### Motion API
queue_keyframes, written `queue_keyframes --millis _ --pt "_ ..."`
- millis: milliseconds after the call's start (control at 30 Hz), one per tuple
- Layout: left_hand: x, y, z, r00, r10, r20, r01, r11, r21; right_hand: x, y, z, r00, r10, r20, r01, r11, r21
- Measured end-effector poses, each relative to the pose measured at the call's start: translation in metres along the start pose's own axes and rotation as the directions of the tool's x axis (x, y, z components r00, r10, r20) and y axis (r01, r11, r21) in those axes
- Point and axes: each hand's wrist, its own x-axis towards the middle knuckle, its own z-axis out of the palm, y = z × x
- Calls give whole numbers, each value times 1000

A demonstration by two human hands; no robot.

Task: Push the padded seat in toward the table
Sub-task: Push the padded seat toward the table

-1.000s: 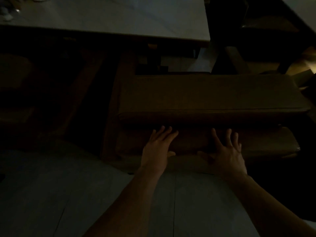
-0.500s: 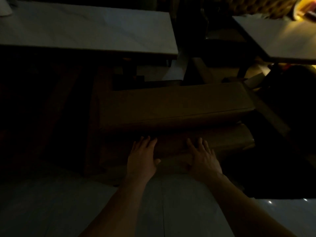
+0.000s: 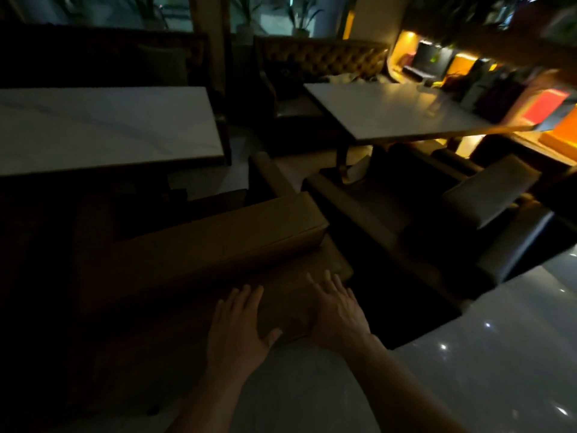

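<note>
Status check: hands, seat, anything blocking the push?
Left hand and right hand flat, open, against the back of the padded seat. Seat angled toward the marble table. Underside too dark to tell obstructions.

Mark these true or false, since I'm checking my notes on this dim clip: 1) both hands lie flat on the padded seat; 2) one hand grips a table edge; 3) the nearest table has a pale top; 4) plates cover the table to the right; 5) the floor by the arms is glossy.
1) True: the left hand and right hand rest open, fingers spread, on the near side of the padded seat.
2) False: neither hand touches a table; both are on the seat.
3) True: the nearest table has a pale top.
4) False: the right table shows a mostly bare top.
5) True: the floor reflects small lights.
</note>
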Motion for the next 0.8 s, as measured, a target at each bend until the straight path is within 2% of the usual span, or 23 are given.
queue_keyframes --millis 167,500,800 --pt "-1 101 -5 998 63 -5 -63 998 2 -39 91 -41 994 25 -106 -16 996 84" --pt "-14 340 33 989 141 -36 -143 989 -37 -120 336 -121 967 153 -205 -128 983 129" --pt "54 484 116 980 199 -7 -199 975 -94 -99 500 -138 962 203 -183 -185 976 114"
